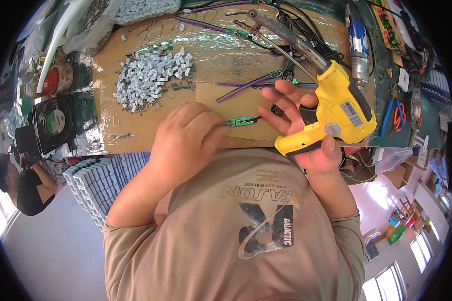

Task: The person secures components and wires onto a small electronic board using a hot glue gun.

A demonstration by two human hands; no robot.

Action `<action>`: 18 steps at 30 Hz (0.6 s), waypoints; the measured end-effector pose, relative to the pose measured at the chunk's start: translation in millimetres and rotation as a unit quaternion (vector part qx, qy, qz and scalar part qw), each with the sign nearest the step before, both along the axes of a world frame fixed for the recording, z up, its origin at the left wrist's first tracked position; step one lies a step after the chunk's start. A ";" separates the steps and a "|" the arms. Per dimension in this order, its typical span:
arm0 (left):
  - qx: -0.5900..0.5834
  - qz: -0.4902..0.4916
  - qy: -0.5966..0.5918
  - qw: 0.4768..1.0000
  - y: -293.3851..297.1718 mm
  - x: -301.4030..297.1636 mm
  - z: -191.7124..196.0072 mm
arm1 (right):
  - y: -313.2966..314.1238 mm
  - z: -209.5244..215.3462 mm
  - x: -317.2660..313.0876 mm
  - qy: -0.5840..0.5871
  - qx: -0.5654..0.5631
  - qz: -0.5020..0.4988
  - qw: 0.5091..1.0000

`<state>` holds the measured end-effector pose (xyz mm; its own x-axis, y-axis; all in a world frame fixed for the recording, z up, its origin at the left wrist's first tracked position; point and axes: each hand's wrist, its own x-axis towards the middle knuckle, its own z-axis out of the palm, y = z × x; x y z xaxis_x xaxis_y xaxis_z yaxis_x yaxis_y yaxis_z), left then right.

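My left hand is closed, its fingertips pinching the wires of a small green circuit board over the front of the cardboard sheet. A dark cable runs from the board's right end toward my other hand. Across the palm of my right hand lies a yellow soldering gun, held near the thumb with several fingers loosely spread. Its metal barrel points to the far left, above the work surface. Behind the held board lie green boards with coloured ribbon wires.
A pile of small white plastic parts sits on the cardboard's left. Black cables tangle at the back. To the right are a blue cylindrical tool and pliers. A black fan stands left; another person is beyond.
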<state>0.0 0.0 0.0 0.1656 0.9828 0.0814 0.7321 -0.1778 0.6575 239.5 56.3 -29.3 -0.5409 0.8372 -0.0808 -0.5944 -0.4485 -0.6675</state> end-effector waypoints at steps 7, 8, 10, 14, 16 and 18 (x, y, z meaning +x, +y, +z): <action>0.010 0.001 0.005 1.000 2.3 1.2 -3.0 | 1.1 -3.1 1.1 0.005 0.002 -0.006 1.000; 0.011 0.003 0.004 1.000 2.3 1.5 -3.6 | 1.3 -3.5 1.3 0.006 0.002 -0.006 1.000; 0.010 0.004 0.005 1.000 2.0 1.3 -3.3 | 0.4 -3.6 0.8 0.012 0.003 -0.007 1.000; 0.017 0.018 0.011 1.000 0.8 3.7 -4.1 | -6.4 1.2 0.2 -0.007 0.013 -0.047 0.999; 0.038 0.037 0.019 0.998 -2.1 6.4 -9.3 | -10.0 -1.6 22.9 -0.017 0.023 0.008 1.000; 0.058 0.057 0.030 0.996 -3.5 6.4 -11.5 | -20.8 14.0 29.0 -0.074 -0.012 0.038 0.997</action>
<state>6.4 -3.5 -11.5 0.0621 0.9799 0.1896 0.7888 -0.1645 0.5922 268.5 35.4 -15.3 -0.5832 0.7915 -0.1826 -0.4549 -0.5045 -0.7338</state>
